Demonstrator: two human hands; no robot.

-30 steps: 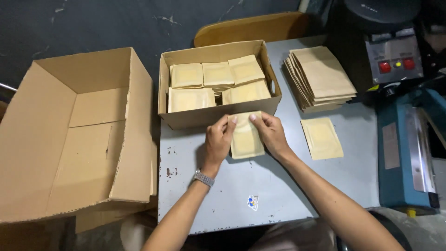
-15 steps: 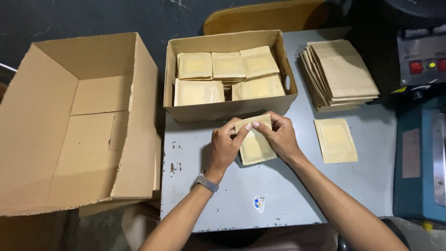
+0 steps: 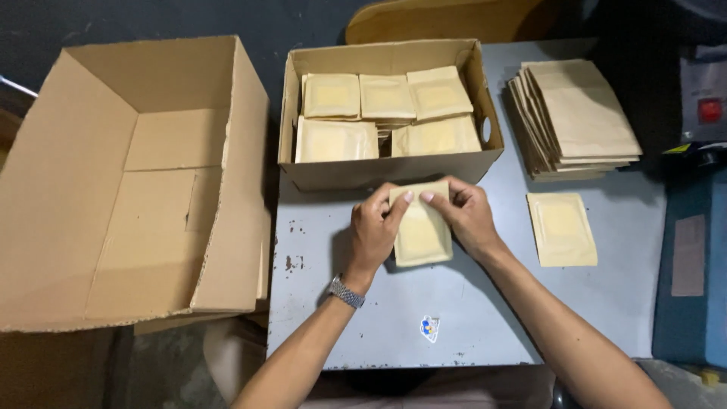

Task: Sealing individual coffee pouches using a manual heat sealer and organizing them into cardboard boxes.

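Both hands on one kraft pouch (image 3: pixel 422 231): flat, tan-yellow paper packet, roughly rectangular, with a paler raised square in the middle where the contents sit, edges flattened. It lies on the grey counter (image 3: pixel 469 310) just in front of the small open carton (image 3: pixel 394 170), top edge near the carton's front wall. Long axis runs near-to-far, tilted slightly so the far end leans left; the far short edge is the one being pinched. Left hand (image 3: pixel 375 231) grips the far-left corner, thumb on top, other fingers curled under or beside; right hand (image 3: pixel 466 216) grips the far-right corner the same way, thumb tips close together on the top edge. Both closed on the pouch, not spread. Wristwatch (image 3: pixel 346 291) on the left wrist. Small carton holds more filled pouches stacked in rows. Stack of flat empty pouches (image 3: pixel 575 117) to the right on the counter, one single filled pouch (image 3: pixel 561 228) lying apart below it. Large open carton (image 3: pixel 136 182) stands off the counter's left edge.
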